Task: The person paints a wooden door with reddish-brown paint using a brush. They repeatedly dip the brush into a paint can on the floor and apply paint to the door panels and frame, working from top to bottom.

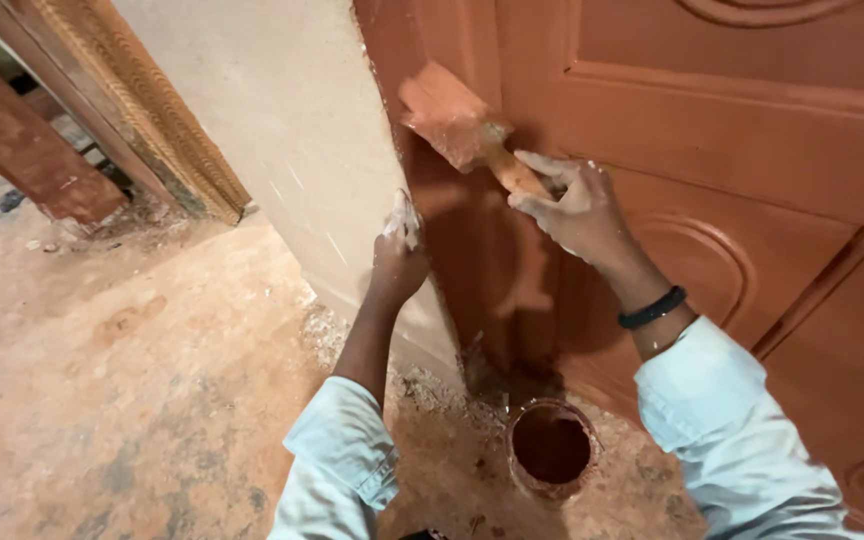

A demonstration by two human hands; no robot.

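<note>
My right hand (572, 205) grips the wooden handle of a wide paintbrush (452, 115) loaded with reddish-brown paint; its bristles press against the left edge of a carved wooden door (732, 130) painted the same colour. My left hand (399, 255) rests against the pale plaster wall (282, 110) right beside the door's edge, fingers closed and smeared with white, holding nothing I can make out. A black band sits on my right wrist. Both sleeves are light blue.
A round paint can (552, 450) with reddish-brown paint stands on the dusty floor (132, 360) at the foot of the door. A carved wooden frame (152, 110) and a red-brown plank (22, 140) lean at the upper left.
</note>
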